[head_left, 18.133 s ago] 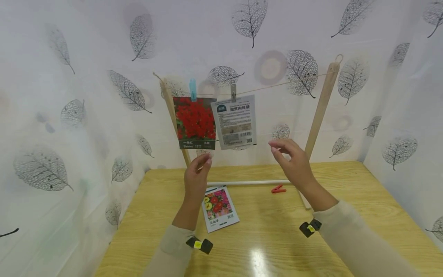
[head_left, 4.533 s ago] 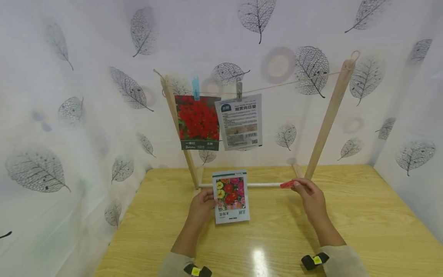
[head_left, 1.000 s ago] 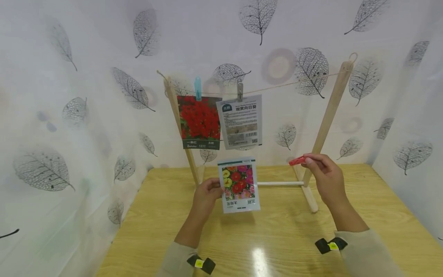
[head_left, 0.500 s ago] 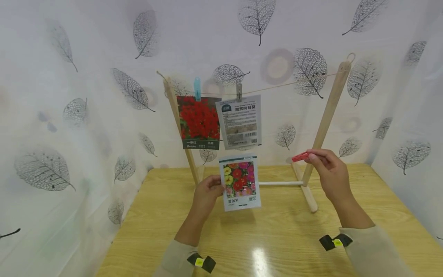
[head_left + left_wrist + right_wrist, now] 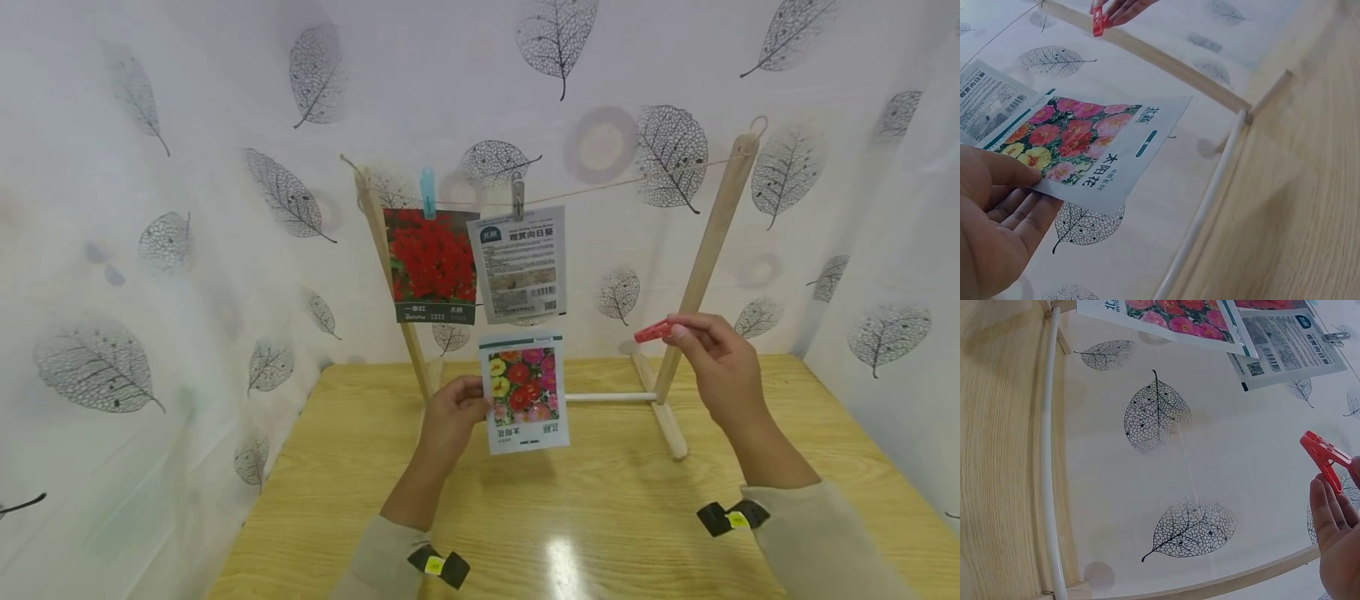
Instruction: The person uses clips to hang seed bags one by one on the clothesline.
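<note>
In the head view my left hand [image 5: 450, 425] pinches the left edge of a seed packet [image 5: 525, 396] with colourful flowers on its front, held upright above the table. The left wrist view shows the thumb [image 5: 1013, 169] on the packet's front and the fingers behind it. To the right, my right hand [image 5: 723, 375] pinches a red clothespin [image 5: 652, 332] in the air, apart from the packet. Over the held packet, two more packets hang from a string: a red-flower one [image 5: 433, 262] under a blue clothespin [image 5: 428, 193], and a white printed one [image 5: 522, 271] under a grey clothespin [image 5: 517, 196].
The string [image 5: 618, 183] runs between a left wooden post [image 5: 408, 333] and a right wooden post [image 5: 708, 250]. A white rod [image 5: 611, 397] joins the posts low down. All stands on a wood-grain table [image 5: 600, 517] before a leaf-patterned curtain [image 5: 225, 100].
The flower packet and the red clothespin, once lying on the table, are now in my left and right hands. Over the last second both hands rise slightly and drift right.
</note>
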Motion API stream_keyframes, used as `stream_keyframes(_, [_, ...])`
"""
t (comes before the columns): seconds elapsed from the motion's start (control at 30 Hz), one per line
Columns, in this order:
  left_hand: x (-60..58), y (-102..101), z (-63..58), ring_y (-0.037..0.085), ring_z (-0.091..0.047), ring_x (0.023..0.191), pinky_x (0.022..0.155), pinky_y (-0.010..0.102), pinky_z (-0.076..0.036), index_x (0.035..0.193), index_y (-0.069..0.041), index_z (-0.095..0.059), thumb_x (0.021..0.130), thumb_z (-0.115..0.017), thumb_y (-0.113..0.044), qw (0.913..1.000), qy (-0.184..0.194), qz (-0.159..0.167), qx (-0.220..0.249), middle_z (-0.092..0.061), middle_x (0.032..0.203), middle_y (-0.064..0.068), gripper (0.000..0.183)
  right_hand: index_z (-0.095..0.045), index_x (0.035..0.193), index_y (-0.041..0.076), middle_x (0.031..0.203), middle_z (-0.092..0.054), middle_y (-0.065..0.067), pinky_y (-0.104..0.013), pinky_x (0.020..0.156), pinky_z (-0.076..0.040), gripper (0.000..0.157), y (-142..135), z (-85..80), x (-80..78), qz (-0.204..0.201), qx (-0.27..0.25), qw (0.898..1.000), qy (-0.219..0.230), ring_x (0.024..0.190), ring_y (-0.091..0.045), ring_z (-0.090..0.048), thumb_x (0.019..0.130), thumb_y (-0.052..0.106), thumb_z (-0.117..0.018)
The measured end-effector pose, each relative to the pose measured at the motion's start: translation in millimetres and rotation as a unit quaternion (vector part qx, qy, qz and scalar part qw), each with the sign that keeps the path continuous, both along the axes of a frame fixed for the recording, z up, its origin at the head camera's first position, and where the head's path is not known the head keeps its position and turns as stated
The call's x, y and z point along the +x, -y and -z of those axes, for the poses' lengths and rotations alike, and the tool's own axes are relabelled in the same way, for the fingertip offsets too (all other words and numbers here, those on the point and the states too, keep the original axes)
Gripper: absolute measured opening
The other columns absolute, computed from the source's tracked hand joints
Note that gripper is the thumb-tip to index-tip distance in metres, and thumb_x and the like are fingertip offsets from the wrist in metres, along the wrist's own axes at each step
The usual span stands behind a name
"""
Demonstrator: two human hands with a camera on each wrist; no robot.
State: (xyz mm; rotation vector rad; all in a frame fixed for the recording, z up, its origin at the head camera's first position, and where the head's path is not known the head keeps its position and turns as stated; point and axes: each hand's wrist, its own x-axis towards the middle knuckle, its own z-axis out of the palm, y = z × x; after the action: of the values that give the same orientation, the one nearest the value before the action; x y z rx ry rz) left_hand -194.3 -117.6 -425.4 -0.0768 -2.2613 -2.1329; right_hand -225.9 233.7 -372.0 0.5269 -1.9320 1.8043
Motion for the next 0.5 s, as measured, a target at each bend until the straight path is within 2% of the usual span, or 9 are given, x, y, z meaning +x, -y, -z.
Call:
stream_keyframes(0.27, [-2.2, -1.8, -3.3, 0.016, -0.069, 0.095, 0.089, 0.033, -0.059, 0.12, -0.001, -0.066, 0.093, -0.063, -0.003, 1.0, 0.002, -0.003, -0.003, -0.068, 0.115, 0.017, 0.028, -0.061, 0.122, -0.011, 0.109, -0.068, 0.004, -0.011, 0.089, -0.054, 0.026, -2.0, -7.0, -0.1, 0.012, 0.032, 0.999, -0.005, 0.096, -0.003, -0.07, 0.1, 0.004, -0.059])
stream_keyframes(0.5, [-4.3, -5.2, 0.0, 0.014, -0.067, 0.092, 0.087, 0.032, -0.059, 0.12, 0.001, -0.066, 0.093, -0.063, -0.003, 1.0, 0.003, -0.005, -0.003, -0.069, 0.114, 0.019, 0.028, -0.062, 0.12, -0.012, 0.111, -0.065, 0.002, -0.012, 0.089, -0.054, 0.024, -1.4, -12.8, -3.4, 0.012, 0.06, 0.998, -0.023, 0.101, -0.001, -0.068, 0.099, 0.0, -0.059])
